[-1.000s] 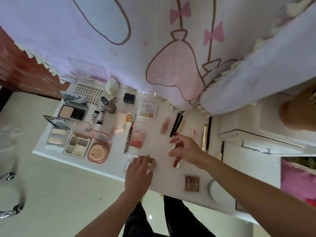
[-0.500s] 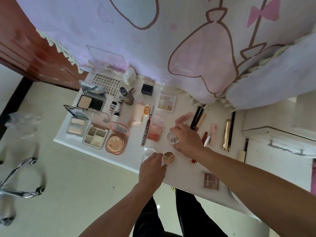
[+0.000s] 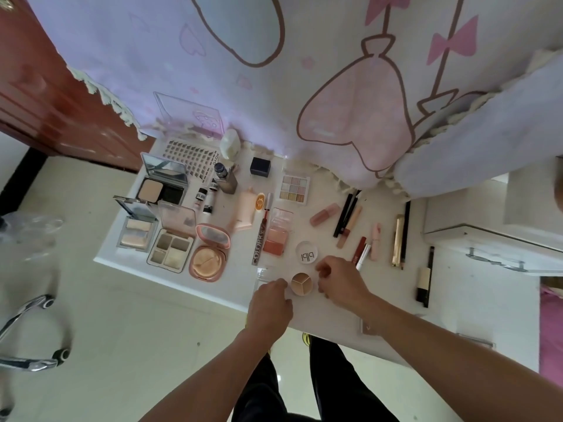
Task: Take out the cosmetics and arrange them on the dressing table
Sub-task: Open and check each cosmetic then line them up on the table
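Note:
On the white dressing table (image 3: 393, 287) a small round concealer pot (image 3: 301, 283) stands with its lid off, showing three beige shades. My left hand (image 3: 269, 303) pinches the pot's left edge and partly covers a clear plastic case (image 3: 261, 277). Just to the pot's right is my right hand (image 3: 341, 284), its fingers loosely curled and holding nothing. The pot's white round lid (image 3: 307, 253) lies flat just behind it. Open powder compacts (image 3: 163, 185), a round pink cushion compact (image 3: 209, 254), eyeshadow palettes (image 3: 294, 190) and lip tubes (image 3: 324, 214) lie in rows across the table.
A purple cartoon-print cloth (image 3: 335, 86) hangs behind the table. A brown wooden cabinet (image 3: 36, 95) stands at the left, a chair base (image 3: 30, 345) on the floor. White drawers (image 3: 487, 239) lie at the right. A dark tube (image 3: 424, 278) rests near the right side.
My right hand set the white lid down behind the pot and drew back to the pot's right side. My left hand stayed on the pot.

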